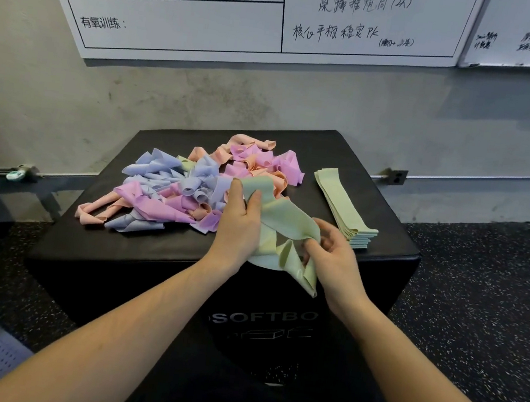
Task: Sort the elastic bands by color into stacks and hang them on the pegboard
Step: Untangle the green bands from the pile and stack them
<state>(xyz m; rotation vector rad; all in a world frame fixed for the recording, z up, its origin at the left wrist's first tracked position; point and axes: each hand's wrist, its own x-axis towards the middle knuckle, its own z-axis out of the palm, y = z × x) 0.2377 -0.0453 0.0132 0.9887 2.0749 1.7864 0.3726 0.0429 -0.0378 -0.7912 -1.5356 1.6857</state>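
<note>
Head view showed a tangled heap of bands (192,186), blue, purple and peach, lying left on the black soft box (384,247). The left hand (241,221) pinched a green band (286,229) near the front edge; the right hand (333,258) seemed to grip its twisted end. A flat green stack (342,203) lay rightmost.

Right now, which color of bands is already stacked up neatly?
The green ones. The green stack lies flat and tidy on the right of the black box, while the purple, pink, orange and blue bands sit tangled in the mixed pile.
</note>
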